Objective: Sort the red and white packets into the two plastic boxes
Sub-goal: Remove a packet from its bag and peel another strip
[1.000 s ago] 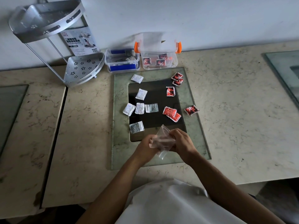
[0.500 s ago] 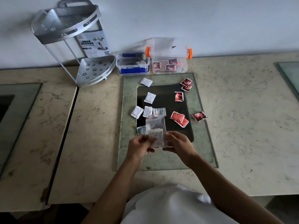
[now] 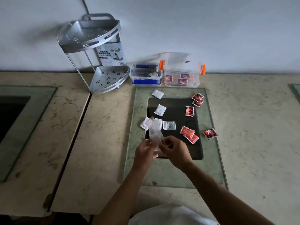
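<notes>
Both the left hand (image 3: 145,150) and right hand (image 3: 172,150) pinch a clear plastic bag (image 3: 155,133). Red packets (image 3: 189,134) lie at two o'clock on the worktop (image 3: 243,127).

left hand (image 3: 145,151): fingers bent, pinching a clear bag (image 3: 155,135) | right hand (image 3: 174,151): fingers curled, pinching the same bag | both arms reach forward, hands close together, almost touching
</notes>
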`<act>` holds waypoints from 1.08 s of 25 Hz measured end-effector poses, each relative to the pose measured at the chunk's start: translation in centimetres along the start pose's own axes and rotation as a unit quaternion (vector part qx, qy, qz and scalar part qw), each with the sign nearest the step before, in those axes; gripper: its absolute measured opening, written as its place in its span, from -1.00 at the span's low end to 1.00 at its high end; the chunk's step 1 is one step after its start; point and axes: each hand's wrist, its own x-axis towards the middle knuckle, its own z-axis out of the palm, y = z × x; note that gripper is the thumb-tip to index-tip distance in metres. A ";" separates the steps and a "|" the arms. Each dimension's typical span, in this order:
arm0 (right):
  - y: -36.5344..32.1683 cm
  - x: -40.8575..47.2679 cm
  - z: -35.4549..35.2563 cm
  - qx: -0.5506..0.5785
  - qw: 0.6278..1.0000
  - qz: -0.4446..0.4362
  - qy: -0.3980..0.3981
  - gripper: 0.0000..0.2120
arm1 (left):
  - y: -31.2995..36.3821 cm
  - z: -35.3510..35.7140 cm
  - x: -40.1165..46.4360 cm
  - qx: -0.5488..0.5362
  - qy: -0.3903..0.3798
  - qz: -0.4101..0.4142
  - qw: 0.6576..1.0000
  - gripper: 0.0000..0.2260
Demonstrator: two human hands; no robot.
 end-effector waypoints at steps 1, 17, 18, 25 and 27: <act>-0.6 0.2 0.3 -0.023 0.999 -0.030 -0.020 -0.86 | 0.4 0.1 0.3 -0.024 -0.008 -0.015 1.000 -0.77; -2.6 15.4 2.0 -0.048 0.996 0.022 -0.072 -0.82 | 6.5 -1.4 14.0 -0.157 -0.065 -0.070 0.983 -0.77; -2.7 16.8 2.2 -0.039 0.996 0.031 -0.078 -0.86 | 6.8 -1.3 15.6 -0.139 -0.057 -0.072 0.986 -0.75; -4.3 29.7 2.4 0.074 0.995 0.042 -0.050 -0.92 | 12.3 -0.8 27.3 -0.011 0.010 -0.049 0.999 -0.87; -5.4 33.4 2.4 0.105 0.994 0.022 -0.038 -0.92 | 14.0 -0.5 30.6 0.031 0.024 -0.030 0.999 -0.83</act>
